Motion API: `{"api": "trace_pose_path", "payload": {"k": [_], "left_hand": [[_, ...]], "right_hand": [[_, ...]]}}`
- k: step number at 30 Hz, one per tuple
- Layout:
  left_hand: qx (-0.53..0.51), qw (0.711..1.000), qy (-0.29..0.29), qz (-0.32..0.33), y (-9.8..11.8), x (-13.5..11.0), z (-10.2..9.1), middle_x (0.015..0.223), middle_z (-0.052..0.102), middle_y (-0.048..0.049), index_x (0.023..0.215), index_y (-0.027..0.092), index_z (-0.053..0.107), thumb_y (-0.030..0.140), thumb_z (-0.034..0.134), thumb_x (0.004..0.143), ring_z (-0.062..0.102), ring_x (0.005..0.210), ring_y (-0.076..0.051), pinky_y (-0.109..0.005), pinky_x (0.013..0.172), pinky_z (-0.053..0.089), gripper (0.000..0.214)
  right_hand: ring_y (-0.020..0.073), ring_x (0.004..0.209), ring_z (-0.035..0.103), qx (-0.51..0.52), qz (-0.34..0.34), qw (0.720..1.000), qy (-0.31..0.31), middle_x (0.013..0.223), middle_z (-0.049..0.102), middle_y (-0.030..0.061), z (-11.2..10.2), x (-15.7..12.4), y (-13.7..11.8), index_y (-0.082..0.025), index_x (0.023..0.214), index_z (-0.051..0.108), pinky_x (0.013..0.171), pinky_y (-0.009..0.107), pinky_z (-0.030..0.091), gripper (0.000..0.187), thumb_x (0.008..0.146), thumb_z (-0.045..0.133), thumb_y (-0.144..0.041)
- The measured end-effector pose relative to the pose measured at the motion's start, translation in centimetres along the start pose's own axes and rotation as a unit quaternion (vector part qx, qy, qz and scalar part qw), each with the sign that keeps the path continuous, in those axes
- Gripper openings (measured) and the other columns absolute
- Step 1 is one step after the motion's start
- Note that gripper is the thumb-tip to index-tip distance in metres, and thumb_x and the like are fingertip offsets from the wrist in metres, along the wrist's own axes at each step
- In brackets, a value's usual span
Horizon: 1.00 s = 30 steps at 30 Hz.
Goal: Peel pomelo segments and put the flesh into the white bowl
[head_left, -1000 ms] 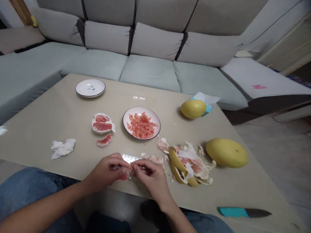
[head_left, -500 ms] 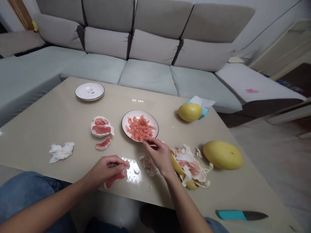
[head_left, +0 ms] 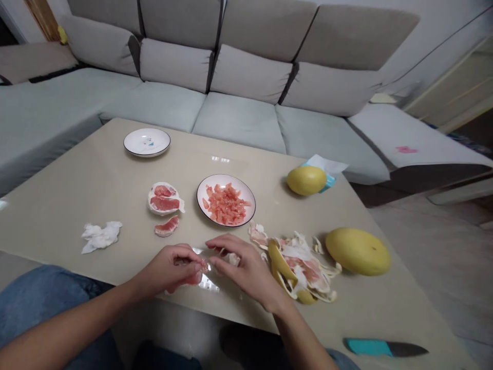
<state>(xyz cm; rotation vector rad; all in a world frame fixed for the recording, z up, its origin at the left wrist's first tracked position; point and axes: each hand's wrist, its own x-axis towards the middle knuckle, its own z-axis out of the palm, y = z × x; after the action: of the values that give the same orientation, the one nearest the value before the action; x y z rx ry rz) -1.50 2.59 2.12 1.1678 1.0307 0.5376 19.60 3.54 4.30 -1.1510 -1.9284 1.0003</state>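
My left hand (head_left: 173,270) is closed round a pink pomelo segment (head_left: 191,279) at the near edge of the beige table (head_left: 77,190). My right hand (head_left: 242,270) is beside it, fingertips pinching at the segment's end. Just beyond my hands stands a black-rimmed plate of pink pomelo pieces (head_left: 226,205). To its left lie a part-peeled pomelo chunk (head_left: 164,198) and a loose segment (head_left: 167,226). A heap of yellow peel and white pith (head_left: 298,263) lies right of my right hand.
Two whole yellow pomelos (head_left: 358,251) (head_left: 306,180) rest on the right, the far one by a tissue pack (head_left: 325,167). An empty plate (head_left: 147,142) sits far left, a crumpled tissue (head_left: 100,235) near left, a teal-handled knife (head_left: 385,348) near right. A grey sofa (head_left: 239,87) wraps behind.
My right hand reached out to the plate of pomelo pieces and has come back to the segment in my left hand. The left hand stayed closed on the segment.
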Motion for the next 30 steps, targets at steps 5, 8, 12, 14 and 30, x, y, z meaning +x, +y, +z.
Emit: {"api": "trace_pose_path", "payload": {"k": [5,8,12,14,30], "left_hand": [[0.041,0.999,-0.003,-0.009,0.4,-0.3,0.5,0.081,0.056,-0.0007,0.077,0.014,0.070,0.035,0.063,0.081,0.044,0.045,-0.005,-0.016,0.032,0.028,0.022],[0.072,0.997,0.000,-0.006,0.6,-0.4,0.7,0.084,0.057,-0.0010,0.076,0.014,0.072,0.031,0.065,0.078,0.049,0.051,-0.006,-0.016,0.037,0.033,0.018],[0.091,0.995,-0.031,0.020,0.0,-0.4,0.8,0.079,0.059,-0.0005,0.070,0.015,0.073,0.028,0.066,0.078,0.056,0.062,-0.009,-0.019,0.057,0.047,0.017],[0.078,0.995,-0.054,0.019,-0.3,-0.3,0.8,0.077,0.060,-0.0005,0.071,0.015,0.074,0.027,0.066,0.077,0.057,0.062,-0.010,-0.020,0.058,0.047,0.016],[-0.034,0.999,0.016,-0.021,-0.3,0.2,0.0,0.064,0.062,-0.0017,0.091,0.013,0.067,0.045,0.065,0.080,0.041,0.040,-0.006,-0.014,0.030,0.026,0.034]], "right_hand": [[0.0158,0.082,0.064,0.012,0.001,0.998,-0.054,0.088,0.070,0.0036,1.0,-1.4,-0.8,-0.022,0.095,0.072,0.074,0.026,0.050,0.012,0.087,0.064,-0.018],[0.0156,0.079,0.062,-0.013,-0.007,0.998,-0.057,0.082,0.069,0.0026,1.1,-1.6,-0.7,-0.021,0.087,0.071,0.073,0.026,0.047,0.012,0.088,0.061,-0.015],[0.0175,0.081,0.060,-0.074,-0.054,0.994,-0.058,0.085,0.066,0.0050,1.8,-1.9,-0.7,-0.019,0.089,0.066,0.073,0.028,0.045,0.014,0.090,0.053,-0.013],[0.0175,0.079,0.059,-0.087,-0.065,0.993,-0.048,0.085,0.064,0.0058,2.1,-1.8,-0.6,-0.018,0.088,0.063,0.071,0.028,0.045,0.014,0.091,0.050,-0.013],[0.0233,0.089,0.062,-0.162,-0.008,0.971,0.175,0.097,0.070,0.0086,-1.3,2.2,3.3,-0.020,0.097,0.069,0.081,0.038,0.049,0.020,0.090,0.051,-0.023]]}}
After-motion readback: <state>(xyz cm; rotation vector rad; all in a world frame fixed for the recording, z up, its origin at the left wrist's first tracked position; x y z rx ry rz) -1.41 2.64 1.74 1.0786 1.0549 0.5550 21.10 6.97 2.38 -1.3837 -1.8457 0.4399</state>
